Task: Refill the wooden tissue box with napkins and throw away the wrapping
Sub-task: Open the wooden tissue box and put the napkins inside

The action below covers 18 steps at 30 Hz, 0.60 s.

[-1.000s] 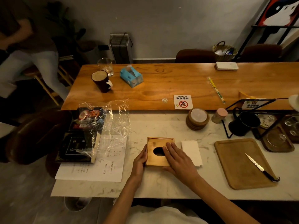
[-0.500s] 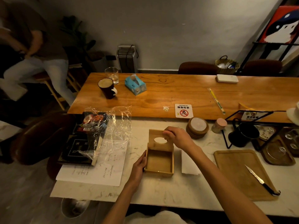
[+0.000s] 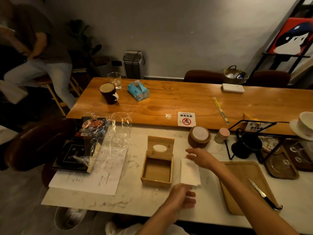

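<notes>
I see 1 wooden box (image 3: 157,169) with its lid up and 1 napkin stack (image 3: 190,174) just beside it. My right hand (image 3: 201,157) hovers over the stack with its fingers spread. My left hand (image 3: 182,195) is too blurred to tell.

Both forearms were bare from the wrist back to the frame's lower edge, the left forearm (image 3: 160,217) slimmer in view than the right forearm (image 3: 237,187), which widened toward the corner. The left hand (image 3: 182,195) was smeared by motion blur, its fingers reading only as soft rounded shapes. The right hand (image 3: 201,157) was sharper, with long slim fingers and faintly outlined knuckles under the dim warm light. At the bottom edge, beside the left forearm, showed a patch of pale, whitish cloth (image 3: 177,232); whether it was shirt or trousers could not be told.
</notes>
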Tool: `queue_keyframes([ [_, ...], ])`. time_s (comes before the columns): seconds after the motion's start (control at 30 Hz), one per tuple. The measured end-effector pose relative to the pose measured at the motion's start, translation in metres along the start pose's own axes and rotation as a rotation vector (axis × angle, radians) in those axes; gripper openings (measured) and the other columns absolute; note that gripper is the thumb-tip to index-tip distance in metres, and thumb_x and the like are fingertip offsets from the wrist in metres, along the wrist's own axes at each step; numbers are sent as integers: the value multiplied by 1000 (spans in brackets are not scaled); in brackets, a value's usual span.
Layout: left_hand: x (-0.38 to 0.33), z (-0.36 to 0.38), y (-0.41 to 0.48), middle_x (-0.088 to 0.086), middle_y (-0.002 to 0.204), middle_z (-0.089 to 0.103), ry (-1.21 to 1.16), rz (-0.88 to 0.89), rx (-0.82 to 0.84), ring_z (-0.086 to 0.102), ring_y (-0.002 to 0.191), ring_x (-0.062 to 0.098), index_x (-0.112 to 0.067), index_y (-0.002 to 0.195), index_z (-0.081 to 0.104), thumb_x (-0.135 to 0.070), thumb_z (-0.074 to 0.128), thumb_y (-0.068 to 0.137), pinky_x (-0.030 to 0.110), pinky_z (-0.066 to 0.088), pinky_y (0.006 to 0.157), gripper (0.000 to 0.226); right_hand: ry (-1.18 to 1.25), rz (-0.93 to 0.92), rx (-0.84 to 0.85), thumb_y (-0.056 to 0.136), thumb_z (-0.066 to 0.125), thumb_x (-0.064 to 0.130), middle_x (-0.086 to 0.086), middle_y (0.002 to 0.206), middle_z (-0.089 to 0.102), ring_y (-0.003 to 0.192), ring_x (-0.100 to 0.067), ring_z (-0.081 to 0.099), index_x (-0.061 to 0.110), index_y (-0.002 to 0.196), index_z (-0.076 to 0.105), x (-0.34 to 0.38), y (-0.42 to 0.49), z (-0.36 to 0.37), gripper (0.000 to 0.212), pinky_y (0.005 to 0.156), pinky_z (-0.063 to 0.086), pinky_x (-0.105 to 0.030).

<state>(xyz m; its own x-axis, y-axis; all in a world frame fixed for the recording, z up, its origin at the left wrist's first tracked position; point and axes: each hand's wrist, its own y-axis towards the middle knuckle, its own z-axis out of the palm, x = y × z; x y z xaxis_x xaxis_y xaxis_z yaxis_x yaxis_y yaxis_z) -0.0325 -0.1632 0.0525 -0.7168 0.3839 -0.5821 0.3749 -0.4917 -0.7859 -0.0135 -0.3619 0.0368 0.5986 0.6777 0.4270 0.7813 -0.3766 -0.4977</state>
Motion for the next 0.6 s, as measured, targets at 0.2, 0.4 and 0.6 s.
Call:
queue_keyframes([
  [0.2, 20, 20, 51, 9, 75, 50, -274, -167, -66, 53, 63, 17, -2, 106, 56, -38, 59, 93, 27, 52, 60, 39, -211, 70, 279, 94, 52, 49, -5, 160, 23, 146, -25, 23, 19, 153, 20, -5, 11, 20, 74, 118, 18, -38],
  [0.4, 12, 20, 86, 23, 110, 67, -355, -149, -156, 68, 98, 34, -1, 123, 53, -16, 59, 95, 37, 60, 66, 32, -336, 128, 235, 87, 65, 41, -7, 156, 23, 140, -32, 27, 21, 151, 25, -5, 26, 28, 78, 114, 30, -44],
  [0.6, 11, 17, 80, 25, 119, 61, -209, -141, -181, 65, 103, 35, 1, 122, 49, 1, 57, 90, 32, 57, 50, 33, -228, 236, 323, 74, 78, 41, -5, 147, 40, 128, -29, 46, 25, 148, 28, -6, 32, 14, 90, 102, 45, -41],
])
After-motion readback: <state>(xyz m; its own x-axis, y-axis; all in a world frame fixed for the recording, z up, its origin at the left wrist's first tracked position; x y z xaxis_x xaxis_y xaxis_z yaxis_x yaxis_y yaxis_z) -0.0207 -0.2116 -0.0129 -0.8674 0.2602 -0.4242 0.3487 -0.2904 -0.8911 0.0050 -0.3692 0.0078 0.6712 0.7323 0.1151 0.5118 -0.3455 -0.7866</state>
